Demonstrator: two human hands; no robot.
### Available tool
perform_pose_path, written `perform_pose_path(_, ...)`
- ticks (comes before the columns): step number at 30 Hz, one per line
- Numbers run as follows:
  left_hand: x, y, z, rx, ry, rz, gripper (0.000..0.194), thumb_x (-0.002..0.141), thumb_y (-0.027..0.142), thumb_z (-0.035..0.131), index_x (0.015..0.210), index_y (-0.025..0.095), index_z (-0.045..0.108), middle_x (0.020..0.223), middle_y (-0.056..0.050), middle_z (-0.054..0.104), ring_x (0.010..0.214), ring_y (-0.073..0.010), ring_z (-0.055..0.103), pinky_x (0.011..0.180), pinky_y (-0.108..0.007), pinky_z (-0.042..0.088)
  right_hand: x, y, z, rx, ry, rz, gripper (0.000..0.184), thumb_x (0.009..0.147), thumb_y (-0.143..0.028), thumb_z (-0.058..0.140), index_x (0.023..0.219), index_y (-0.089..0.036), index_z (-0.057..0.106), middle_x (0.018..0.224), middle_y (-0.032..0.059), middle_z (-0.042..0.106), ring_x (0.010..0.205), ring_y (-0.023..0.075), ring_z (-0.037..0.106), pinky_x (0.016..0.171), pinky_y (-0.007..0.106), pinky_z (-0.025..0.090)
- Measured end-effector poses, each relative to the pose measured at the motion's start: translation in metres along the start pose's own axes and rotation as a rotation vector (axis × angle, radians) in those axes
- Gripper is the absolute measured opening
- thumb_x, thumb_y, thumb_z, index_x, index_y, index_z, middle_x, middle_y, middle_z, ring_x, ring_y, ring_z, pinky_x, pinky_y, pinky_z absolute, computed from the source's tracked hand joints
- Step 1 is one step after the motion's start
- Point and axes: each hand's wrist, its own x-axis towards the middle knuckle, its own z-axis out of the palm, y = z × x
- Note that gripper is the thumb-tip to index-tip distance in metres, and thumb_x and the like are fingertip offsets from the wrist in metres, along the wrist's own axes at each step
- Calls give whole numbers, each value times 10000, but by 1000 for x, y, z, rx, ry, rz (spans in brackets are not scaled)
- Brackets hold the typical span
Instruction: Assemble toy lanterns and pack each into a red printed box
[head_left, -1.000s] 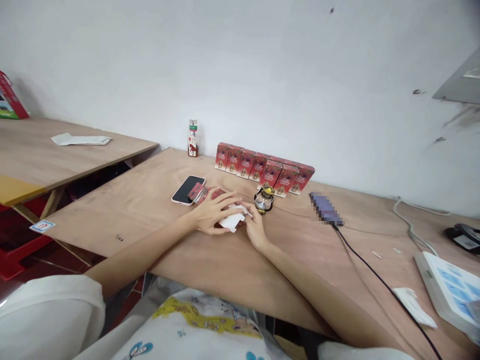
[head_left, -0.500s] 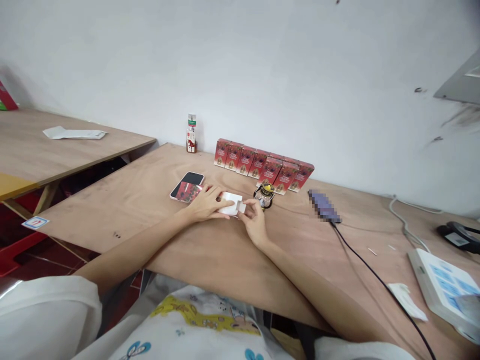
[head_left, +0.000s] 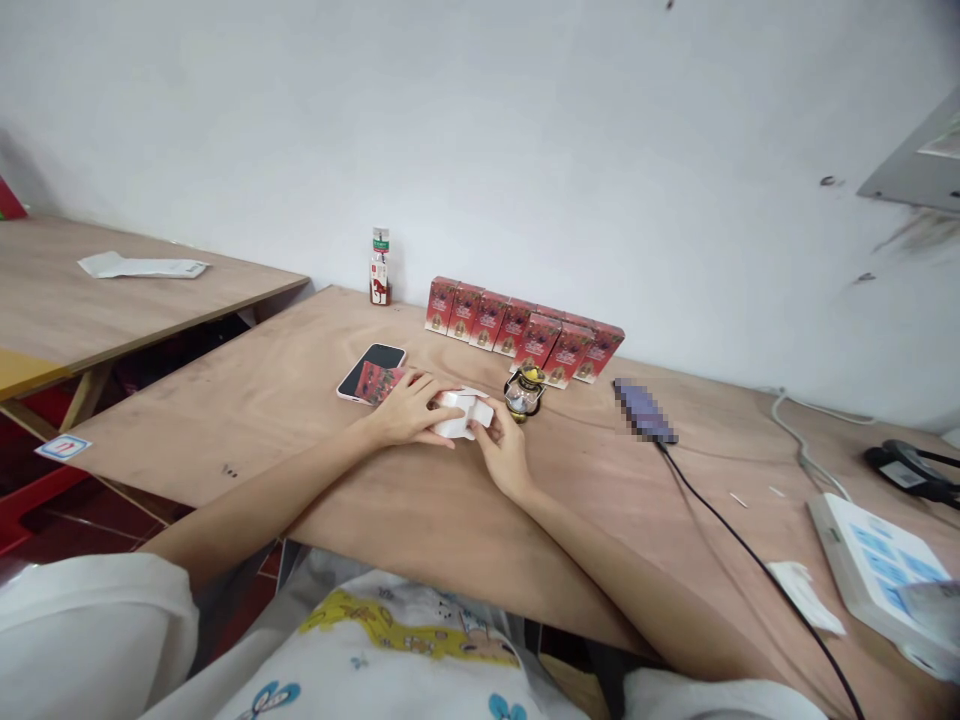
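Note:
Both my hands meet over a small white folded card piece (head_left: 463, 412) on the wooden table (head_left: 315, 400). My left hand (head_left: 409, 410) lies on its left side with fingers curled onto it. My right hand (head_left: 504, 450) pinches its right end. Just left of my left hand lies a flat red printed carton (head_left: 373, 381), partly on a phone (head_left: 370, 364). A small lantern-like toy with a yellow top (head_left: 524, 392) stands right behind my right hand.
A row of several red boxes (head_left: 525, 335) stands at the wall, with a small bottle (head_left: 379, 266) to its left. A blurred device (head_left: 645, 411) with a black cable lies to the right. A white pad (head_left: 877, 560) sits at the far right. Another table (head_left: 90, 310) stands left.
The white piece has been folded and turned between my hands. The red flat carton now lies clear of my left hand. The view has shifted slightly.

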Motion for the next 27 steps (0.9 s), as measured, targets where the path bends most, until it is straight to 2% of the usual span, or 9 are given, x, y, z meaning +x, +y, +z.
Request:
perform_pose_path(4,3,6,-4,-26,-8,-80,454,760,644,534,959,243,610,1162,-117,595,996,-242,533,877,-427,360,-3,-1,0,61,-3,42,267,842,-299,522,1097,-221,536,1040,66,639,885,193,632,741,318,545)
perform_pose_path(6,6,11,-5,-48,27,-136,405,765,596,559,920,225,608,1144,-119,600,1007,-243,535,883,-428,368,-4,-3,0,82,16,27,261,840,-317,532,1082,-218,529,1029,69,638,896,192,628,745,315,543)
perform_pose_path(8,8,15,-7,-75,77,-188,373,768,539,572,953,216,603,1106,-121,608,992,-240,543,867,-418,383,-5,-5,-1,106,52,-7,238,847,-330,526,1056,-219,507,995,67,634,879,186,627,735,309,541)
perform_pose_path(10,9,18,-8,-102,121,-215,399,773,480,567,1067,211,578,1056,-117,617,945,-227,560,838,-398,397,-5,-7,-1,136,88,-30,209,862,-341,503,1033,-226,473,920,52,629,811,177,632,698,303,540)
perform_pose_path(13,9,19,-9,-104,167,-204,450,773,403,553,1178,207,537,996,-108,623,893,-212,567,803,-379,400,-4,-8,-2,186,73,-13,188,876,-346,468,1024,-234,439,839,27,618,693,169,629,632,303,535)
perform_pose_path(17,7,17,-9,-102,185,-177,358,753,375,563,1070,213,599,998,-110,624,893,-223,560,778,-388,394,-4,-10,-6,168,27,-26,177,901,-339,386,997,-223,480,854,33,622,701,177,629,612,305,516)
perform_pose_path(20,4,15,-9,-132,146,-215,332,739,393,567,1016,214,611,1025,-109,627,874,-220,561,762,-389,393,-5,-12,-8,148,16,-47,243,918,-356,339,980,-216,527,872,40,620,713,171,624,658,316,514)
perform_pose_path(23,4,14,-8,-161,145,-225,326,738,387,568,1012,213,603,1023,-99,637,868,-212,569,772,-384,400,-3,-15,-7,171,-16,-53,247,896,-413,416,998,-225,540,909,44,625,800,179,622,717,322,519)
perform_pose_path(27,6,16,-6,-188,160,-124,329,750,365,567,1037,206,583,1016,-97,649,894,-208,583,790,-376,402,-2,-16,-3,269,-86,-35,273,810,-465,573,960,-243,527,950,41,629,926,190,608,776,322,522)
